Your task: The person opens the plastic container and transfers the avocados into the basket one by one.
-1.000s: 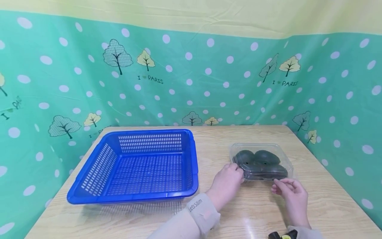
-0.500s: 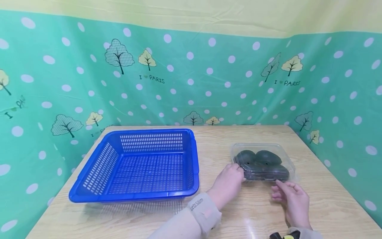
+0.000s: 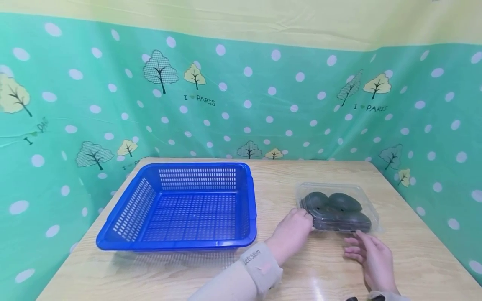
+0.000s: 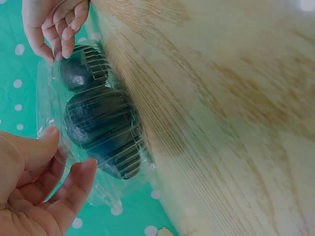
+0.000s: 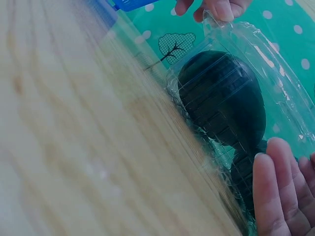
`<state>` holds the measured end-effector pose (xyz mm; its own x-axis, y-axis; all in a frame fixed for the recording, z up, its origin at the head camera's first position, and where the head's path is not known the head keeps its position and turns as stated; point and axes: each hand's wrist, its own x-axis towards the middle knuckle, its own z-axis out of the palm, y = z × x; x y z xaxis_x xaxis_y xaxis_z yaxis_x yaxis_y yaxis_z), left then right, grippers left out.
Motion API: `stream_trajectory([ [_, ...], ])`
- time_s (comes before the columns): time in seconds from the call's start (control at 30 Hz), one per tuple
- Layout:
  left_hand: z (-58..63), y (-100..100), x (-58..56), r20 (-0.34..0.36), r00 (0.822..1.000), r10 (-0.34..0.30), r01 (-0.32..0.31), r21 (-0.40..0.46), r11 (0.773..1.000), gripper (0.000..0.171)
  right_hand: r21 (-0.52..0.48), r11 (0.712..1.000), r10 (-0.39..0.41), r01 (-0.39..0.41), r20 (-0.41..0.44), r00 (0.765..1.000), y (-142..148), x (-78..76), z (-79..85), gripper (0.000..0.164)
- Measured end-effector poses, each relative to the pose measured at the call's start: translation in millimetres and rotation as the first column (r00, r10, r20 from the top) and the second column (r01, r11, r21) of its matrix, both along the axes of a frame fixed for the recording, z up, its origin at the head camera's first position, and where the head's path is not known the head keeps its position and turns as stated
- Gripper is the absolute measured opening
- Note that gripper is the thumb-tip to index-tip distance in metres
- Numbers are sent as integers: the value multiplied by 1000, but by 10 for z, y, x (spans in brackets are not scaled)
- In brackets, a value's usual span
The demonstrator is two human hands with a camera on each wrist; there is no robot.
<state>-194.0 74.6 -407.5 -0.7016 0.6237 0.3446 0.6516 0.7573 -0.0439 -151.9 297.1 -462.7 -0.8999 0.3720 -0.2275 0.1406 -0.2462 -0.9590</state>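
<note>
A clear plastic clamshell box [image 3: 331, 187] with several dark green avocados [image 3: 344, 202] inside sits on the right of the table, its lid down over them. My left hand [image 3: 291, 234] pinches the box's near left corner; in the right wrist view, this hand's thumb [image 5: 224, 10] presses on a corner tab. At the near edge, toward the right, my right hand [image 3: 376, 259] touches the rim with its thumb. Its other fingers [image 5: 266, 191] are relaxed and fairly straight in front of the box. The left wrist view shows ribbed plastic over the avocados.
A blue perforated basket [image 3: 246, 234] stands to the left of the box, with nothing in it. The wooden table [image 3: 275, 179] ends at a green dotted curtain [image 3: 211, 121] behind and at the sides. Black straps of a wrist mount peek in at the bottom edge.
The view has turned slightly left, so everything sits further right in it. My left hand stays at the corner; the right hand's fingers have loosened a little beside the near rim.
</note>
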Motion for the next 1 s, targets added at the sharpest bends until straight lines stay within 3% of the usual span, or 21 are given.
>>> stream_trajectory([
  [0.13, 14, -3, 13, -10, 1000, 5, -5, -15, 1000, 23, -32, 999, 31, -32, -37, 999, 17, 12, -16, 17],
  [0.33, 27, -12, 32, 6, 1000, 9, -8, -24, 1000, 24, -44, 999, 25, -26, -17, 1000, 28, 12, -19, 20],
  [0.7, 54, 5, 55, 34, 999, -19, 19, 12, 1000, 19, -81, 995, 51, -55, -61, 997, 87, 41, -38, 25],
  [0.83, 55, -1, 63, 17, 1000, -12, 12, 3, 1000, 15, -92, 994, 59, -64, -64, 996, 85, 35, -50, 27],
  [1.0, 66, -13, 74, -24, 1000, -15, 14, -24, 1000, 14, -126, 988, 71, -87, -127, 989, 69, 21, -65, 28],
])
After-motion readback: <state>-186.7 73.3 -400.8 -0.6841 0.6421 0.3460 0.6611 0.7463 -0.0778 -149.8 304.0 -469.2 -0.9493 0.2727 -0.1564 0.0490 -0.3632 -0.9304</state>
